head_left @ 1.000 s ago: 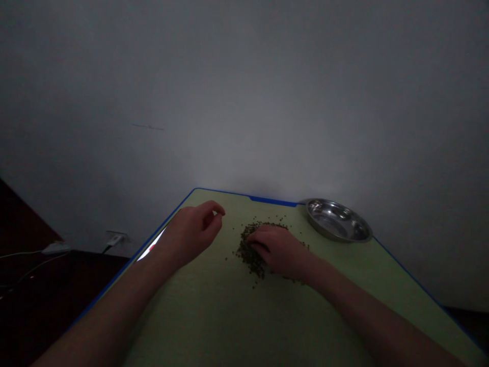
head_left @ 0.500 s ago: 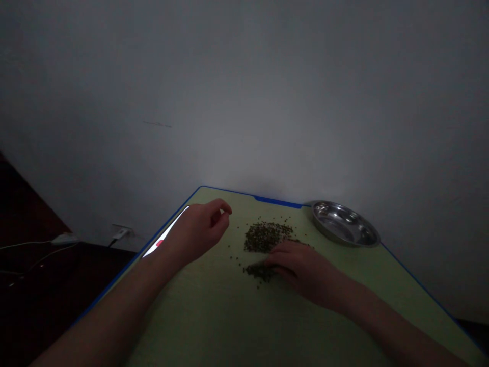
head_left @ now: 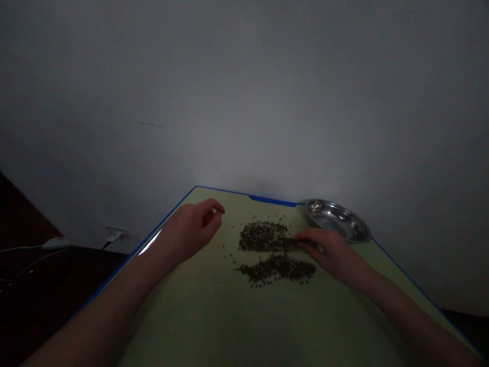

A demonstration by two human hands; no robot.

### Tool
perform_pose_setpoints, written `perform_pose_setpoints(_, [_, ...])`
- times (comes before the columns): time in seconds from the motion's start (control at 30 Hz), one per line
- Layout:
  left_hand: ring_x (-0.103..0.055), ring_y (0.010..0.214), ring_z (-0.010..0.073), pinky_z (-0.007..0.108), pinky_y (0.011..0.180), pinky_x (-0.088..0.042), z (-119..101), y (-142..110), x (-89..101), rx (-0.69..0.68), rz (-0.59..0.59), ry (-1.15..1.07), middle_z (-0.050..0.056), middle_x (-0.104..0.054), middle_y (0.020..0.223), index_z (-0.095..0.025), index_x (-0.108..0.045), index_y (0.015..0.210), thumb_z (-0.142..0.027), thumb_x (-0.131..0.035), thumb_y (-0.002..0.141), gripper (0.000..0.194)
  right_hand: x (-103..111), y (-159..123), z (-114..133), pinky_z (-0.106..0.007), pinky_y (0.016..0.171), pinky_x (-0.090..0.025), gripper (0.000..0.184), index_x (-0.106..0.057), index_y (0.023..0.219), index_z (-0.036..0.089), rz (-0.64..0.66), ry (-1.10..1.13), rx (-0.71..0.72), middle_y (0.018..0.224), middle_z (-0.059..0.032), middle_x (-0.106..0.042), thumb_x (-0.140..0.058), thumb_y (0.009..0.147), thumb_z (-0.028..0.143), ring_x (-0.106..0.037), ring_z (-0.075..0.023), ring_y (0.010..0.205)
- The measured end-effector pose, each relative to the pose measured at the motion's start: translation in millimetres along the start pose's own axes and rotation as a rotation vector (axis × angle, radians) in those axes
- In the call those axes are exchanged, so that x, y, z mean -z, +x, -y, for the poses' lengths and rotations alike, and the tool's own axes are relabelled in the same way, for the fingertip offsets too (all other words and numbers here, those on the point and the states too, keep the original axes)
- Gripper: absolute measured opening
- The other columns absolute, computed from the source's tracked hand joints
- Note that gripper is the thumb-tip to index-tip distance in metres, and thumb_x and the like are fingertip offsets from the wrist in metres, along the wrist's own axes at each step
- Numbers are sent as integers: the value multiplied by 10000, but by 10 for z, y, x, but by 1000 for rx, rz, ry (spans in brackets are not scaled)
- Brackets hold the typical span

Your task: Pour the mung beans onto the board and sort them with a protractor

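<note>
Small dark seeds lie on a green table in two heaps: a far heap and a nearer spread-out heap. My right hand lies flat on the table just right of the heaps, fingers stretched out toward the far heap and touching its right edge. My left hand rests on the table to the left of the seeds, loosely curled with thumb and forefinger pinched together; what they hold, if anything, is too small to see.
A shallow steel dish stands at the table's far right corner, just behind my right hand. The table has a blue rim and abuts a pale wall. On the dark floor to the left lie a plug and cables.
My right hand drew a part of the seed pile toward me, making a second heap, then slid right to the pile's right edge. My left hand stayed put.
</note>
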State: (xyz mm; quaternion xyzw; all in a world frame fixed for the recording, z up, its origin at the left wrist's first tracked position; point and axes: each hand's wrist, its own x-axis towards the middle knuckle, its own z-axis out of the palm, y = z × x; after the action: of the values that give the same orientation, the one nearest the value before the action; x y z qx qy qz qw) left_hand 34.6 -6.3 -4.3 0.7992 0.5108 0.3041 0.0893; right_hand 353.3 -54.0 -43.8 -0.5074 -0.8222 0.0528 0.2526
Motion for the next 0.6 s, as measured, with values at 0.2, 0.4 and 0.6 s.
perform_pose_setpoints(0.2, [-492,493,114,251,537,-345,30,19,-13,24,33,-14,-28,-579,553,-186,-655,926,-353,-433,830,293,-36,-66,-172,-356,716,-534,229,-718,1001,212,-8,9,-58,934,-77,-749,-522,883,199,-682,-207,803])
perform_pose_setpoints(0.4, [-541,540,142,269,554,-389,47,33,-33,46,52,-36,-5,-600,583,-172,-650,951,-397,-421,823,345,-94,-83,-178,-363,758,-531,254,-710,1043,200,-2,37,-56,971,-83,-745,-507,893,181,-679,-211,852])
perform_pose_setpoints(0.6, [-540,537,139,267,546,-390,48,35,-32,38,56,-31,-4,-612,590,-181,-649,939,-388,-427,817,327,-155,-67,-100,-363,730,-518,282,-706,1064,199,-24,36,-47,947,-89,-737,-485,891,174,-667,-212,820])
